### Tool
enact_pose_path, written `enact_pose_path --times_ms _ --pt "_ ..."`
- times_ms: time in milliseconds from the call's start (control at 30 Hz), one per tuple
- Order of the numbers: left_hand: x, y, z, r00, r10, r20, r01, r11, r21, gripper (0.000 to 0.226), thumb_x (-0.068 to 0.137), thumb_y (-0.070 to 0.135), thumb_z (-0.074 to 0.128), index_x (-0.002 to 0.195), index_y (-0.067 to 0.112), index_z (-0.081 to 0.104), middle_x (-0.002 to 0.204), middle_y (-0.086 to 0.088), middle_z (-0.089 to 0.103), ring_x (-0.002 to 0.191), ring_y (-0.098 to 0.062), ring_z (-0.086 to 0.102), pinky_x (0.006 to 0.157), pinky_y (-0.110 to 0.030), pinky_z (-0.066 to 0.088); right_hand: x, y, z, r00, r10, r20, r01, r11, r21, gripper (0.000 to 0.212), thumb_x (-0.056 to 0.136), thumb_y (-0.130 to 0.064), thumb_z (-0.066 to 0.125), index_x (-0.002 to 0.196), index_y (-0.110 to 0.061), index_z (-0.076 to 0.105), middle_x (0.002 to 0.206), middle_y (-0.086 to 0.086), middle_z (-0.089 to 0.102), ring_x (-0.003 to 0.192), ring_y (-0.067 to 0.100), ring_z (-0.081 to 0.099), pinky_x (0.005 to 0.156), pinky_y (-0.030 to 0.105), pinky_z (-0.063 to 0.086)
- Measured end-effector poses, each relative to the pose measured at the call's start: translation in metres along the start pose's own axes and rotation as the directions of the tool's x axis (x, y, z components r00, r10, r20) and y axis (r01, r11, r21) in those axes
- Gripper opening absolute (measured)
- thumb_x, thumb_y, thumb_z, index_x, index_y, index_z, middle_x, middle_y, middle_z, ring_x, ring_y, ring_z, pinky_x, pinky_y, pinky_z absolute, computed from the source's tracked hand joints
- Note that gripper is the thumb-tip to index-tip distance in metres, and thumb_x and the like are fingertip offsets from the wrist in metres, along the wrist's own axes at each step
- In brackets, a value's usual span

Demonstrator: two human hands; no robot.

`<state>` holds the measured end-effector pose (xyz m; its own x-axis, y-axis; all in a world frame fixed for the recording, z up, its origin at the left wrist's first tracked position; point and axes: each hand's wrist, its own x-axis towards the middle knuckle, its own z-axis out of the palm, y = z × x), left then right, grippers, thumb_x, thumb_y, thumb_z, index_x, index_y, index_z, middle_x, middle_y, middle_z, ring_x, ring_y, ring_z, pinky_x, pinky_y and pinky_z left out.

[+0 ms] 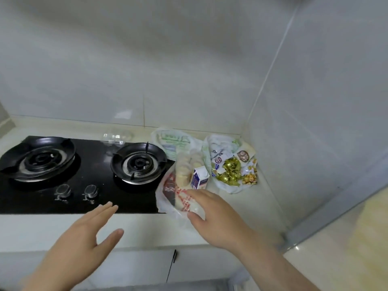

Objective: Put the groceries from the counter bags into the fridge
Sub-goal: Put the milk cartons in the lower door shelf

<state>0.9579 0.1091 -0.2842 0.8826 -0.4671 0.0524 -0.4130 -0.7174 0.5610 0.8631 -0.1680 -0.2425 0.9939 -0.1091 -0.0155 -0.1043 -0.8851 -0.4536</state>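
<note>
White, thin plastic shopping bag with red print (178,198) lies slumped on the pale stone bench (147,229), just right of a black glass gas hob with two burners (94,164). Inside its open mouth are a stack of pale round buns or cakes (184,171) and a small white-and-blue gable-top carton (199,177), standing upright. The right hand (212,215) reaches over the near edge of this bag, fingers stretched out and thumb spread wide, touching the plastic but not visibly closed on it. The left hand (84,238) hovers above the near edge of the bench, left of the bag, fingers straight and apart, holding nothing. Farther right, close to the tiled corner, a second white bag (220,148) spills gold-wrapped sweets (228,171) and a packet printed with yellow snacks (249,175); a third white bag with green print (174,141) sits at the far side. The step appears to be the start of unpacking: taking hold of the nearest bag or something in it. Next, a hand likely has to part the limp plastic and lift out the carton or buns. No fridge is in view.
</note>
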Motion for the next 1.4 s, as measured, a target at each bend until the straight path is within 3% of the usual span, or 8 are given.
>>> enact_pose_path --times_ms 300,433,600,733,867,1033,1233,1400 --pt "0.08 -0.01 0.074 0.968 -0.042 0.249 0.076 0.989 -0.128 0.069 0.086 0.044 0.065 0.146 0.028 0.036 0.154 0.015 0.028 0.144 -0.005 0.021 0.114 -0.027 0.022 0.011 0.049 -0.007 0.962 0.27 0.042 -0.269 0.963 -0.016 0.067 0.098 -0.039 0.049 0.155 -0.031 0.015 0.157 -0.009 0.028 0.143 0.011 0.026 0.113 0.027 0.027" --pt "0.1 -0.026 0.128 0.927 -0.333 0.174 0.323 0.943 0.086 0.086 0.079 0.06 0.06 0.142 0.007 0.034 0.15 -0.007 0.032 0.139 -0.024 0.026 0.109 -0.036 0.03 0.027 0.068 -0.001 0.943 0.322 0.08 -0.327 0.943 0.055 0.067 0.097 -0.037 0.052 0.154 -0.031 0.017 0.157 -0.008 0.028 0.144 0.01 0.026 0.112 0.027 0.026" --pt "0.097 -0.043 0.182 0.742 -0.661 0.11 0.606 0.732 0.311 0.129 0.058 0.092 0.044 0.146 0.0 0.02 0.147 -0.013 0.027 0.138 -0.028 0.023 0.107 -0.042 0.033 0.073 0.096 0.013 0.946 0.299 0.126 -0.308 0.949 0.06 0.069 0.096 -0.036 0.054 0.155 -0.028 0.019 0.157 -0.001 0.03 0.143 0.015 0.029 0.111 0.031 0.03" --pt "0.093 -0.048 0.199 0.702 -0.694 0.158 0.575 0.684 0.449 0.135 0.062 0.09 0.045 0.15 -0.001 0.0 0.158 -0.018 0.002 0.146 -0.033 0.001 0.116 -0.045 0.017 0.118 0.117 0.017 0.96 0.244 0.139 -0.24 0.97 -0.04 0.06 0.096 -0.031 0.054 0.15 -0.02 0.029 0.148 0.003 0.037 0.137 0.022 0.036 0.107 0.035 0.035" --pt "0.1 -0.049 0.2 0.691 -0.702 0.173 0.561 0.672 0.484 0.134 0.063 0.087 0.05 0.15 -0.001 -0.002 0.158 -0.019 -0.003 0.146 -0.035 0.0 0.117 -0.047 0.015 0.158 0.14 0.029 0.978 0.158 0.138 -0.141 0.982 -0.125 0.059 0.091 -0.034 0.054 0.146 -0.027 0.032 0.148 0.002 0.033 0.134 0.028 0.04 0.1 0.046 0.045" --pt "0.098 -0.05 0.204 0.695 -0.702 0.155 0.588 0.679 0.439 0.133 0.061 0.084 0.055 0.151 0.002 0.001 0.159 -0.017 -0.003 0.146 -0.034 0.001 0.116 -0.047 0.017 0.19 0.161 0.044 0.974 0.091 0.207 -0.043 0.974 -0.224 0.063 0.097 -0.031 0.051 0.153 -0.026 0.024 0.159 0.007 0.02 0.142 0.033 0.026 0.111 0.039 0.031" --pt "0.098 -0.05 0.205 0.715 -0.689 0.117 0.589 0.684 0.431 0.132 0.06 0.082 0.058 0.151 0.003 0.004 0.159 -0.015 -0.001 0.146 -0.033 0.001 0.117 -0.046 0.016 0.21 0.191 0.048 0.977 0.016 0.213 0.037 0.97 -0.241 0.052 0.082 -0.019 0.068 0.132 -0.015 0.053 0.128 0.009 0.047 0.119 0.034 0.043 0.098 0.037 0.037" --pt "0.096 -0.049 0.205 0.702 -0.705 0.104 0.609 0.67 0.425 0.13 0.062 0.08 0.059 0.151 0.005 0.003 0.16 -0.013 -0.001 0.147 -0.031 -0.001 0.118 -0.043 0.013 0.218 0.212 0.05 0.966 -0.02 0.257 0.1 0.948 -0.301 0.049 0.074 -0.031 0.071 0.119 -0.019 0.053 0.113 0.003 0.052 0.109 0.032 0.048 0.091 0.038 0.039"
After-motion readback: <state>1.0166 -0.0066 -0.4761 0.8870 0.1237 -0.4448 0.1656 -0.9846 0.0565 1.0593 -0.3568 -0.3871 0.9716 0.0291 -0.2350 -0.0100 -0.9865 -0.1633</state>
